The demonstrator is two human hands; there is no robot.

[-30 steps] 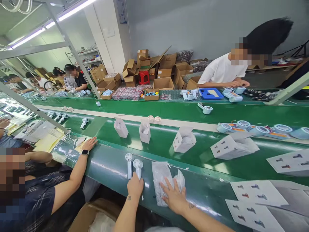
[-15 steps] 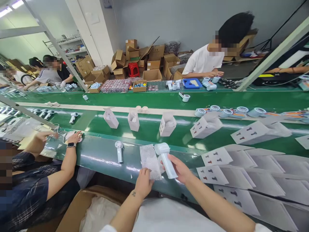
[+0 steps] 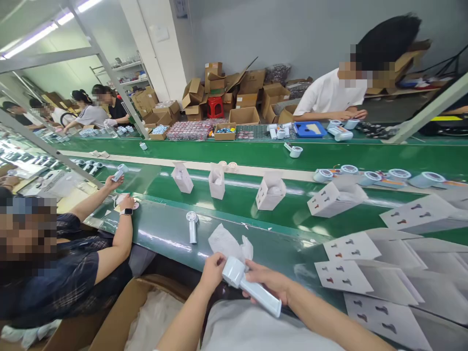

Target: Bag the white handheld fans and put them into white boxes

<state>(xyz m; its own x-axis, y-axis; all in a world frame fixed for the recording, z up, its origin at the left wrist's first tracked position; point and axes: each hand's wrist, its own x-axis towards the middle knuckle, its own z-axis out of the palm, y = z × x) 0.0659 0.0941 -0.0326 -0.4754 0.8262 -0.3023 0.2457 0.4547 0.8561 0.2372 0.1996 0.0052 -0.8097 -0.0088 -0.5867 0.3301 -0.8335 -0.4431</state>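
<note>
One head-worn view, looking forward and down.
It sits close above the near bench (image 3: pixel 164 239) edge at lower frame, facing across the conveyor toward the far wall.

Bright, even light from ceiling tubes (image 3: pixel 40 33); glare on the green belt (image 3: pixel 164 241); edges bend wide-angle.

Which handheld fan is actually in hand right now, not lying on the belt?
The white fan nearest the camera: the right hand grips its handle and the left hand holds a clear bag at its head. The other fan lies untouched on the green belt.
</note>
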